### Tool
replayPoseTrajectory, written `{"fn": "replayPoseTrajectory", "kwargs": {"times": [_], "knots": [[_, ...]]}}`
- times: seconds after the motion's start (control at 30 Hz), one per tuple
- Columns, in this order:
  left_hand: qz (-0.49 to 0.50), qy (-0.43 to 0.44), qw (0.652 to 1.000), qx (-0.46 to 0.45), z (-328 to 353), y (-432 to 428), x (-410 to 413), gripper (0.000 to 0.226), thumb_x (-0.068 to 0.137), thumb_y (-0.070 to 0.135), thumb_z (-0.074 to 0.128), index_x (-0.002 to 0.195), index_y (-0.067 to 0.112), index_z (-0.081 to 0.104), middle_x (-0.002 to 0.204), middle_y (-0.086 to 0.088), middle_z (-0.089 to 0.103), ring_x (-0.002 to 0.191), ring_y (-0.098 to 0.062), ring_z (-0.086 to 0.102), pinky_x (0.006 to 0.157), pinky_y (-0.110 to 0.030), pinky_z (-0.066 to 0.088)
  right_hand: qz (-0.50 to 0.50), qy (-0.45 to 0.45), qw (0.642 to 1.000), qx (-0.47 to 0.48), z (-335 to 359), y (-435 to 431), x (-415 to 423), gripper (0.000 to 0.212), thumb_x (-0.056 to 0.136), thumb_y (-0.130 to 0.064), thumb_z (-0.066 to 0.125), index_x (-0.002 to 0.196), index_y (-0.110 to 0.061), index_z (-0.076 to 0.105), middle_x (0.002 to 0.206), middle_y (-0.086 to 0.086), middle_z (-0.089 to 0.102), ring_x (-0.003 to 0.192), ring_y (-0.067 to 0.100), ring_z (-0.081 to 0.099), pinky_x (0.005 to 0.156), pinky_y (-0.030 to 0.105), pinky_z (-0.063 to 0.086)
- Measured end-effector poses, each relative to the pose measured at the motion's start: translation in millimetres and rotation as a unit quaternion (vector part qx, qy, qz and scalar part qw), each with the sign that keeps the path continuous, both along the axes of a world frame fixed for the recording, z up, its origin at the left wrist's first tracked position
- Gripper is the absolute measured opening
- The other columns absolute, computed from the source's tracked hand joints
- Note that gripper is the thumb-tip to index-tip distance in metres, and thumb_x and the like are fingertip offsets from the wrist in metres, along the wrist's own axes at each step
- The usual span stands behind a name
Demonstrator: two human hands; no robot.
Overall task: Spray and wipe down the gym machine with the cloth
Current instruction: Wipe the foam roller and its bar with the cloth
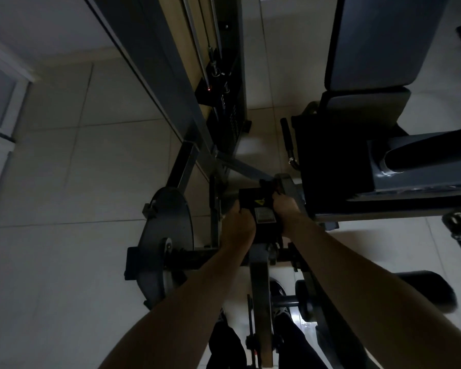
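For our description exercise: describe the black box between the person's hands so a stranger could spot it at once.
Start at the grey padded backrest, upper right, and come down to mid-picture. There, between the left hand and right hand, sits the black box-shaped housing. It alone bears a yellow triangle sticker and a white label.

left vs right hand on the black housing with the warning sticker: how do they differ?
The left hand sits on the left edge of the black housing, nearer the camera. The right hand is on the right edge and reaches farther up. The left hand hides its own fingers, while the right hand's fingers curl over the top corner onto something dark, maybe a cloth. Both grip the housing, forearms bare.
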State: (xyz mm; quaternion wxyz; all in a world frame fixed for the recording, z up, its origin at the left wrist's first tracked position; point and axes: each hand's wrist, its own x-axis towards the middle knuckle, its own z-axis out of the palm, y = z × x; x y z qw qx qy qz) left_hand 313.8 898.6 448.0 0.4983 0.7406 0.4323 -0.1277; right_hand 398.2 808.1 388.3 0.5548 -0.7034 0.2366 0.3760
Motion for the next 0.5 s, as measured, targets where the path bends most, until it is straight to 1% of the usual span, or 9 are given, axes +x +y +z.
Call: {"fn": "replayPoseTrajectory", "kwargs": {"times": [0.1,0.13,0.17,0.23,0.3,0.33,0.4,0.47,0.5], "knots": [[0.001,-0.005,1.000,0.010,2.3,-2.8,-0.4,0.046,0.108,0.014,0.031,0.153,0.013,0.040,0.151,-0.013,0.048,0.135,-0.029,0.046,0.093,-0.022,0.034,-0.070,0.035,0.996,0.040,-13.7,7.1,4.2,0.037,0.102,-0.043,0.051,0.109,-0.009,0.065,0.099,0.013,0.066,0.086,0.031,0.066,0.080,0.043,0.054],[-0.001,-0.007,1.000,0.010,2.5,-3.1,-0.3,0.046,0.108,0.014,0.031,0.153,0.013,0.040,0.150,-0.014,0.049,0.135,-0.029,0.047,0.088,-0.020,0.032,-0.079,0.031,0.995,0.045,-19.0,9.4,7.3,0.037,0.101,-0.044,0.052,0.104,-0.010,0.066,0.097,0.015,0.065,0.090,0.034,0.066,0.082,0.046,0.054],[-0.001,-0.006,1.000,0.007,1.6,-3.1,-0.4,0.046,0.108,0.014,0.030,0.153,0.014,0.040,0.150,-0.014,0.049,0.134,-0.029,0.047,0.085,-0.019,0.029,-0.076,0.033,0.996,0.037,-21.6,11.3,10.4,0.038,0.101,-0.044,0.051,0.105,-0.009,0.066,0.098,0.016,0.064,0.094,0.037,0.067,0.085,0.048,0.054],[-0.004,0.000,1.000,0.008,1.2,-1.7,-1.5,0.045,0.108,0.014,0.030,0.152,0.013,0.041,0.149,-0.015,0.050,0.132,-0.030,0.048,0.085,-0.020,0.029,-0.070,0.030,0.997,0.021,-20.8,12.7,11.0,0.038,0.102,-0.041,0.050,0.107,-0.008,0.066,0.098,0.017,0.063,0.097,0.037,0.066,0.087,0.048,0.053],[-0.003,0.002,1.000,0.005,-1.0,0.1,-0.4,0.047,0.108,0.016,0.029,0.154,0.014,0.038,0.151,-0.014,0.047,0.134,-0.030,0.047,0.093,-0.024,0.035,-0.056,0.022,0.998,0.022,-11.9,8.9,6.0,0.030,0.103,-0.034,0.048,0.096,-0.010,0.065,0.096,0.017,0.063,0.090,0.034,0.064,0.083,0.046,0.053],[-0.002,0.006,1.000,0.003,-2.7,1.2,0.5,0.048,0.108,0.017,0.029,0.155,0.015,0.035,0.154,-0.013,0.044,0.137,-0.030,0.045,0.100,-0.028,0.037,-0.039,0.013,0.999,0.028,-5.6,7.5,1.3,0.028,0.103,-0.031,0.047,0.096,-0.010,0.063,0.097,0.017,0.063,0.089,0.033,0.063,0.083,0.045,0.052],[-0.004,0.015,1.000,-0.007,-5.7,2.2,1.2,0.049,0.109,0.019,0.028,0.157,0.014,0.032,0.157,-0.013,0.041,0.140,-0.031,0.043,0.110,-0.033,0.036,0.008,-0.024,0.999,0.026,6.1,0.9,-9.5,0.025,0.103,-0.025,0.046,0.115,-0.009,0.061,0.110,0.012,0.063,0.094,0.029,0.062,0.091,0.045,0.050],[-0.014,0.002,1.000,-0.004,-9.6,1.8,-0.4,0.047,0.109,0.018,0.029,0.155,0.011,0.037,0.151,-0.016,0.048,0.134,-0.033,0.048,0.105,-0.033,0.039,0.065,-0.085,0.994,0.018,27.1,-4.5,-24.3,0.034,0.101,-0.018,0.048,0.134,-0.012,0.055,0.120,0.003,0.060,0.104,0.019,0.059,0.101,0.042,0.047],[-0.019,-0.003,1.000,-0.001,-12.4,1.9,-1.2,0.045,0.109,0.018,0.030,0.151,0.009,0.042,0.146,-0.017,0.052,0.129,-0.034,0.052,0.099,-0.033,0.040,0.107,-0.117,0.987,0.005,35.2,-4.0,-30.1,0.036,0.100,-0.013,0.049,0.135,-0.012,0.056,0.123,0.004,0.060,0.110,0.019,0.058,0.102,0.041,0.046]]}}
